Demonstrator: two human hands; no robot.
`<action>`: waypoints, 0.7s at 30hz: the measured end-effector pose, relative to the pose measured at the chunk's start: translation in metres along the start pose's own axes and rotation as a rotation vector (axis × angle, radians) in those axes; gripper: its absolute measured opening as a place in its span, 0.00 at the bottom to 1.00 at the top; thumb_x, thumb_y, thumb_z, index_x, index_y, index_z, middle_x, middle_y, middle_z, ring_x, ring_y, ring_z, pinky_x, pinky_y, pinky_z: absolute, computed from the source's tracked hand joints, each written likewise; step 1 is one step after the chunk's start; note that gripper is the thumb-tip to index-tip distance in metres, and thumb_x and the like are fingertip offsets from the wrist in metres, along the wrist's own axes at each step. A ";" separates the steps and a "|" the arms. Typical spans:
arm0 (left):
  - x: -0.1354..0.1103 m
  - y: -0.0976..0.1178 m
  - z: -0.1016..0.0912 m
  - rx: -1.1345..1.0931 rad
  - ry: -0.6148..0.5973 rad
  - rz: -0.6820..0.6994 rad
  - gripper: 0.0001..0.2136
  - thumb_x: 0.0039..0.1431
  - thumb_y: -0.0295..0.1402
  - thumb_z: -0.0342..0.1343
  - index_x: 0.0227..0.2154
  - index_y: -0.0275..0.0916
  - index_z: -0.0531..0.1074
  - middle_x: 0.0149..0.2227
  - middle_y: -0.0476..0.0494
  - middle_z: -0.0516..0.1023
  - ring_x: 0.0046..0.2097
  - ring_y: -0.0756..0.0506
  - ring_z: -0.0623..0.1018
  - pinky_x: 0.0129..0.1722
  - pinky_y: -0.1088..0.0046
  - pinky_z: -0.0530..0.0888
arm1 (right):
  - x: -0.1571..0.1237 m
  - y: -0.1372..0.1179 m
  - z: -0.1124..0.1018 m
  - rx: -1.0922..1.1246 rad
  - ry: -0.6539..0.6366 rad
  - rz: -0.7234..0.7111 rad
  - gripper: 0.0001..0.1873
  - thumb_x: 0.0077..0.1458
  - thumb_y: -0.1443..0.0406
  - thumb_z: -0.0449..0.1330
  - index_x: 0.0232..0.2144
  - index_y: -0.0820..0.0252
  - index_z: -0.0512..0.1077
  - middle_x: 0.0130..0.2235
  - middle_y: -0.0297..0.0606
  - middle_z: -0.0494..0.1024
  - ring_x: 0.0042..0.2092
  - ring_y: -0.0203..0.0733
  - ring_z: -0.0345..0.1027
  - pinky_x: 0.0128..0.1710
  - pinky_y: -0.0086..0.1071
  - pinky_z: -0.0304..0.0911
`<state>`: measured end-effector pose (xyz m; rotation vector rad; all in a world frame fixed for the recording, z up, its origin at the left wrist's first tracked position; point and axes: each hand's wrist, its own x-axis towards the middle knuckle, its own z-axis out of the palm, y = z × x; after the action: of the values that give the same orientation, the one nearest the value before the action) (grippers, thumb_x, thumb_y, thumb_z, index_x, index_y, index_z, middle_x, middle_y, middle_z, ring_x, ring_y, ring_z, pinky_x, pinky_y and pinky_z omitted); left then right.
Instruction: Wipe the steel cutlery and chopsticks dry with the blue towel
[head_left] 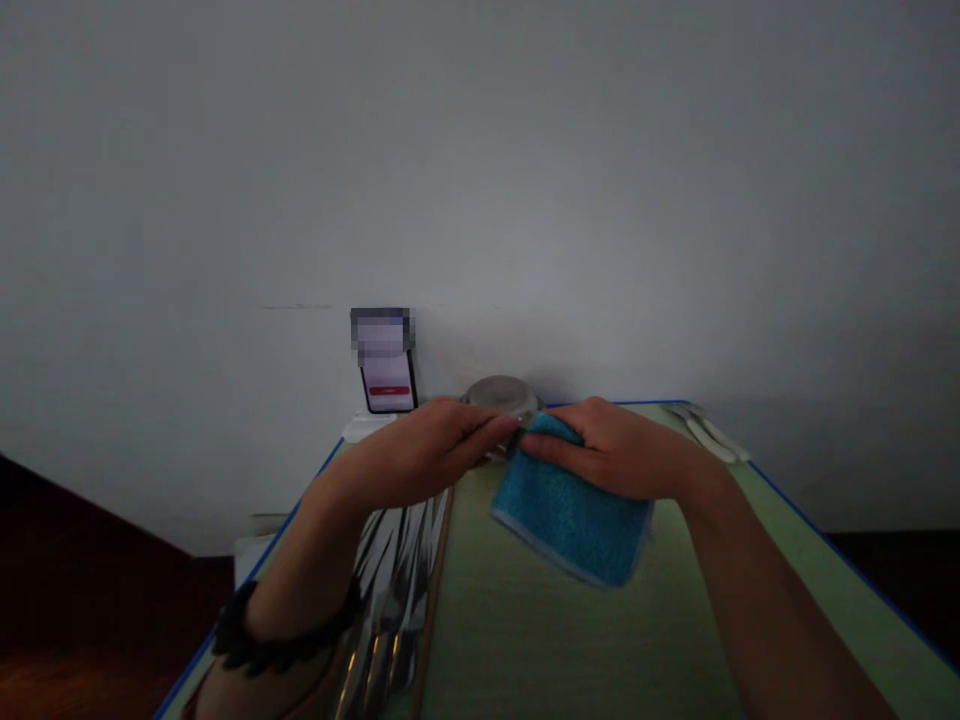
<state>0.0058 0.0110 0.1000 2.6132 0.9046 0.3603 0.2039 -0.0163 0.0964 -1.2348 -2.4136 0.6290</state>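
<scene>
My right hand [592,445] is closed on a blue cloth [574,515], which hangs down over the table from its fingers. Close to it, my left hand [450,445] is pinched shut, its fingertips meeting the cloth's upper left corner. Whatever lies between the fingertips is too small and dim to name. Just behind the hands sits a round, greyish see-through container [501,393], its lower part mostly covered by them. Under my left forearm, several metal knives and other cutlery [390,590] lie lengthwise along the table's left side.
A lit phone [388,375] leans upright near the wall, above a white object [367,427]. White-handled utensils [712,437] rest at the table's far right corner. The pale green table [577,650] has a blue edge and meets a grey wall [525,180]. A brown strip borders the cutlery.
</scene>
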 end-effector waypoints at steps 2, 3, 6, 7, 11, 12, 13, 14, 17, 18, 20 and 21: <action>-0.003 -0.005 -0.002 0.000 0.006 -0.025 0.17 0.62 0.39 0.38 0.29 0.36 0.69 0.22 0.51 0.69 0.24 0.53 0.67 0.25 0.78 0.61 | -0.001 0.003 -0.001 0.029 -0.033 0.005 0.16 0.56 0.55 0.49 0.31 0.60 0.69 0.28 0.33 0.74 0.27 0.34 0.65 0.28 0.27 0.56; -0.004 -0.007 -0.002 -0.003 0.010 -0.036 0.17 0.62 0.39 0.38 0.29 0.36 0.69 0.21 0.52 0.68 0.24 0.53 0.67 0.25 0.78 0.61 | -0.002 0.004 -0.002 0.042 -0.053 0.007 0.16 0.55 0.55 0.50 0.31 0.60 0.69 0.29 0.33 0.74 0.28 0.34 0.66 0.28 0.27 0.57; -0.005 -0.009 -0.003 -0.024 0.009 -0.054 0.17 0.62 0.39 0.38 0.28 0.36 0.69 0.20 0.53 0.66 0.23 0.54 0.66 0.24 0.79 0.60 | -0.005 0.007 -0.004 0.061 -0.105 0.015 0.16 0.54 0.54 0.51 0.32 0.59 0.69 0.31 0.34 0.75 0.31 0.36 0.67 0.30 0.28 0.58; -0.005 -0.008 -0.002 -0.025 0.007 -0.051 0.18 0.62 0.39 0.38 0.27 0.36 0.68 0.19 0.53 0.65 0.22 0.54 0.65 0.24 0.78 0.60 | -0.006 0.008 -0.004 0.058 -0.112 0.019 0.16 0.53 0.53 0.51 0.32 0.59 0.69 0.32 0.34 0.75 0.31 0.36 0.67 0.30 0.28 0.58; -0.001 0.001 0.002 0.010 0.001 -0.005 0.18 0.63 0.38 0.36 0.25 0.36 0.66 0.19 0.53 0.64 0.22 0.54 0.64 0.24 0.78 0.59 | -0.006 0.006 -0.004 0.018 -0.096 0.019 0.17 0.54 0.53 0.50 0.31 0.60 0.70 0.30 0.35 0.75 0.31 0.37 0.67 0.29 0.29 0.57; 0.001 0.003 0.004 0.026 0.002 0.015 0.18 0.63 0.38 0.36 0.25 0.36 0.66 0.20 0.52 0.65 0.23 0.54 0.65 0.25 0.78 0.59 | -0.005 0.005 -0.004 0.010 -0.086 0.012 0.17 0.55 0.54 0.49 0.32 0.60 0.70 0.31 0.35 0.75 0.31 0.37 0.67 0.30 0.29 0.57; 0.002 0.005 0.005 0.041 0.003 0.034 0.18 0.63 0.38 0.36 0.25 0.36 0.66 0.21 0.52 0.66 0.24 0.53 0.66 0.25 0.77 0.60 | -0.004 0.003 -0.003 0.005 -0.078 0.004 0.16 0.55 0.55 0.49 0.33 0.60 0.70 0.31 0.36 0.75 0.31 0.37 0.67 0.30 0.30 0.58; 0.003 0.007 0.007 0.055 0.003 0.048 0.18 0.64 0.38 0.36 0.25 0.36 0.66 0.22 0.51 0.67 0.24 0.53 0.67 0.26 0.77 0.60 | -0.003 0.002 -0.002 0.002 -0.071 -0.003 0.15 0.56 0.57 0.49 0.34 0.60 0.71 0.32 0.36 0.75 0.31 0.37 0.67 0.31 0.30 0.58; 0.005 0.010 0.009 0.078 0.011 0.055 0.18 0.64 0.38 0.36 0.26 0.36 0.66 0.23 0.50 0.69 0.26 0.52 0.68 0.27 0.76 0.61 | -0.001 0.000 -0.002 -0.013 -0.045 -0.015 0.15 0.56 0.58 0.49 0.35 0.60 0.71 0.32 0.36 0.75 0.31 0.37 0.67 0.31 0.29 0.58; 0.005 0.011 0.009 0.077 0.011 0.053 0.18 0.64 0.38 0.36 0.26 0.36 0.66 0.23 0.50 0.69 0.26 0.52 0.68 0.27 0.76 0.61 | -0.001 0.000 -0.002 -0.023 -0.035 -0.019 0.15 0.56 0.58 0.49 0.35 0.60 0.71 0.32 0.36 0.75 0.31 0.37 0.67 0.31 0.29 0.57; 0.004 0.012 0.008 0.061 0.005 0.056 0.18 0.64 0.38 0.36 0.25 0.36 0.65 0.23 0.50 0.68 0.25 0.52 0.67 0.26 0.76 0.61 | -0.001 -0.001 -0.002 -0.036 -0.023 -0.029 0.15 0.57 0.58 0.49 0.35 0.61 0.71 0.31 0.36 0.75 0.31 0.37 0.67 0.30 0.29 0.57; 0.004 0.012 0.008 0.050 0.002 0.059 0.18 0.64 0.38 0.36 0.25 0.36 0.65 0.22 0.51 0.68 0.25 0.53 0.67 0.26 0.77 0.61 | -0.002 -0.001 -0.002 -0.036 -0.023 -0.038 0.14 0.57 0.59 0.49 0.35 0.61 0.71 0.31 0.36 0.75 0.31 0.37 0.67 0.31 0.29 0.57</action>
<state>0.0183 0.0028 0.0984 2.6902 0.8494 0.3593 0.2052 -0.0177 0.0983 -1.1986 -2.4714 0.5940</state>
